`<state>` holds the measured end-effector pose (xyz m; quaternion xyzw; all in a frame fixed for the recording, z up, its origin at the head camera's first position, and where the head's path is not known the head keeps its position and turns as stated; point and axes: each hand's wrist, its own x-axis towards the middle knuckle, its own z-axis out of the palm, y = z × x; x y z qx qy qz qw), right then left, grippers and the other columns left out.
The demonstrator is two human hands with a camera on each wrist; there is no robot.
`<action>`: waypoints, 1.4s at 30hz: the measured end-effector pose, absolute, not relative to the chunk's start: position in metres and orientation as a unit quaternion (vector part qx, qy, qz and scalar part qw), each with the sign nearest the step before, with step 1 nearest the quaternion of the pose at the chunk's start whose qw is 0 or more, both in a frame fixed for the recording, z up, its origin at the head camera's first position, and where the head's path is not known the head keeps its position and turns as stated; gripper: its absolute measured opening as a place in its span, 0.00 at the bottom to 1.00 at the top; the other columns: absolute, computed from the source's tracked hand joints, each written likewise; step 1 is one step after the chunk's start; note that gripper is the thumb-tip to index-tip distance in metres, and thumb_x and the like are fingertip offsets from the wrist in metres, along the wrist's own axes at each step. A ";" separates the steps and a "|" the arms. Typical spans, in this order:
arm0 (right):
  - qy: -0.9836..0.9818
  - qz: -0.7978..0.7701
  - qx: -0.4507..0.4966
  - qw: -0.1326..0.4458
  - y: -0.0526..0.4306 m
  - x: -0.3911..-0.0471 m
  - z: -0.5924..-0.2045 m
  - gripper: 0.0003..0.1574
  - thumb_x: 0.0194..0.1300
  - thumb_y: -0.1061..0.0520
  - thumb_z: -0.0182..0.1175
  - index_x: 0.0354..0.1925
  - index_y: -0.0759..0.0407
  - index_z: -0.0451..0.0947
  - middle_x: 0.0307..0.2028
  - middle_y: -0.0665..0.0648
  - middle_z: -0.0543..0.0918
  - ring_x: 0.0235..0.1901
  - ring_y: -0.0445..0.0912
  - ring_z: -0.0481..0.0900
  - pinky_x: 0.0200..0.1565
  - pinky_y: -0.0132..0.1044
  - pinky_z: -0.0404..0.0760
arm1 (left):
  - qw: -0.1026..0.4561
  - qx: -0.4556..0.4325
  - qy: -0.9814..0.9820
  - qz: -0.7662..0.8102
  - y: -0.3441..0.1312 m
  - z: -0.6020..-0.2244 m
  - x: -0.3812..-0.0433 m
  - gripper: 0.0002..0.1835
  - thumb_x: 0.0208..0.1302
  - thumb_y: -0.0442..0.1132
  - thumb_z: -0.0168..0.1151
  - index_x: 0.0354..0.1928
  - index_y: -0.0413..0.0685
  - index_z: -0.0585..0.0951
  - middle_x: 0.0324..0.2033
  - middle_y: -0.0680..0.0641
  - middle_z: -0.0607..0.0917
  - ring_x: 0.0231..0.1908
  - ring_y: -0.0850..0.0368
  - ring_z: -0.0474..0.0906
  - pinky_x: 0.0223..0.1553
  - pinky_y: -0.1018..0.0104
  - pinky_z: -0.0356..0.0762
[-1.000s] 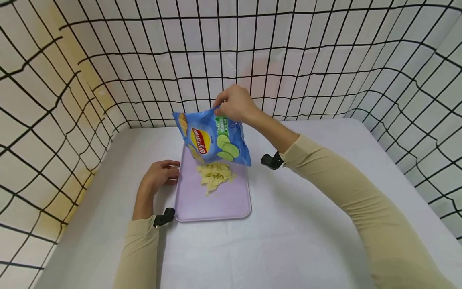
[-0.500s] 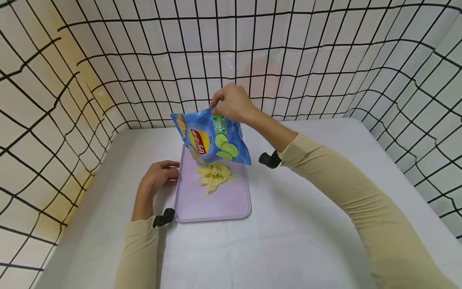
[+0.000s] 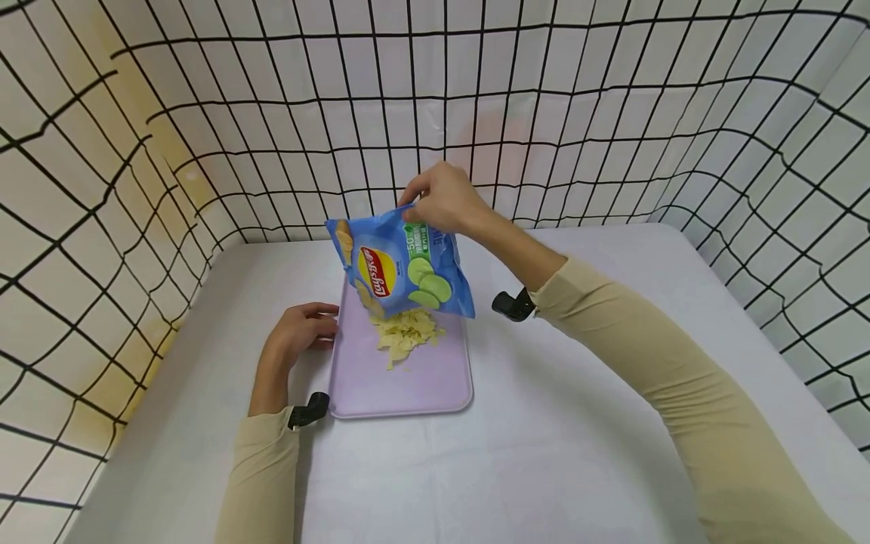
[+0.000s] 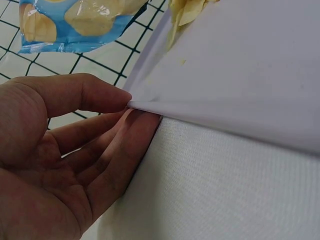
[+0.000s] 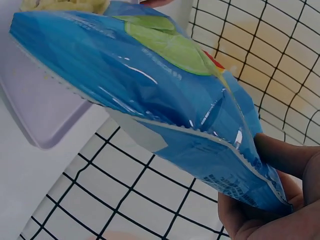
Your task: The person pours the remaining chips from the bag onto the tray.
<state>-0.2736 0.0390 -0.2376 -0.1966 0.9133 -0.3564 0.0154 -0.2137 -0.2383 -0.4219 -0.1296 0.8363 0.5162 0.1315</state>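
A blue chip bag (image 3: 387, 234) with a red and yellow logo and lime slices printed on it hangs tilted over a pale purple tray (image 3: 401, 394). My right hand (image 3: 446, 198) pinches the bag at its upper end; in the right wrist view, thumb and fingers squeeze a corner of the chip bag (image 5: 145, 95). Beneath the bag's lower edge, a heap of broken potato chips (image 3: 405, 334) lies on the tray, partly covered from sight. At the tray's left side, my left hand (image 3: 299, 330) pinches the rim, thumb above and fingers below in the left wrist view.
The tray lies on a table with a white cloth (image 3: 544, 453). Black wire mesh (image 3: 445, 98) rises behind and on both sides. Black wrist cameras sit at the left cuff (image 3: 309, 409) and right cuff (image 3: 513, 304).
The chip bag and my right hand rise slightly, then drop a little lower, so the bag covers more of the chip heap. My left hand and the tray stay put.
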 end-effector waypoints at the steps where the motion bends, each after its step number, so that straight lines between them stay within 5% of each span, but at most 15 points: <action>1: 0.912 -0.358 -0.197 0.019 0.040 -0.274 -0.238 0.13 0.66 0.57 0.67 0.48 0.56 0.88 0.46 0.58 0.84 0.39 0.49 0.83 0.40 0.36 0.86 | 0.131 -0.130 0.837 0.515 -0.238 -0.422 -0.213 0.25 0.68 0.39 0.62 0.66 0.43 0.76 0.53 0.37 0.84 0.34 0.59 0.85 0.39 0.69 0.85; 42: 0.867 -0.470 -0.161 -0.047 0.049 -0.273 -0.250 0.09 0.64 0.60 0.70 0.43 0.55 0.89 0.43 0.56 0.90 0.39 0.48 0.86 0.41 0.36 0.87 | 0.129 -0.126 0.836 0.519 -0.240 -0.422 -0.213 0.25 0.67 0.38 0.62 0.65 0.43 0.77 0.53 0.37 0.85 0.35 0.58 0.86 0.40 0.69 0.85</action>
